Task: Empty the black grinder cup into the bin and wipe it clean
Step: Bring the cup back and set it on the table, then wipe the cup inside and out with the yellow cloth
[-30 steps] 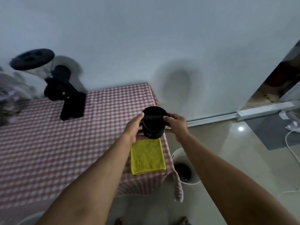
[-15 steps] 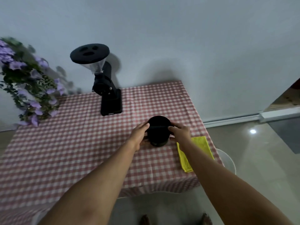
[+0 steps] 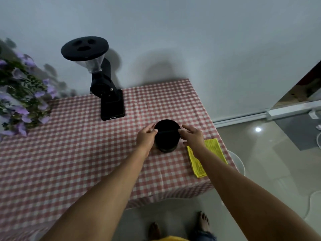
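Cup set down: both hands have loosened off the black grinder cup (image 3: 167, 136) now standing on the desk (image 3: 69, 162), where half a second ago they cradled it.

From left: purple flowers (image 3: 20, 101) and the black grinder (image 3: 106, 94) stand at the wall; the left hand (image 3: 145, 136), fingers curled and released, sits just beside the cup's left side, whether touching cannot be told; the upright cup stands mid-desk; the right hand (image 3: 192, 135), open and loose, hovers at its right rim; a yellow cloth (image 3: 211, 153) lies at the desk edge, with the white bin (image 3: 238, 162) on the floor beyond. The emptying step appears finished; wiping looks next, calling for the right hand to pick up the cloth while the left steadies the cup.
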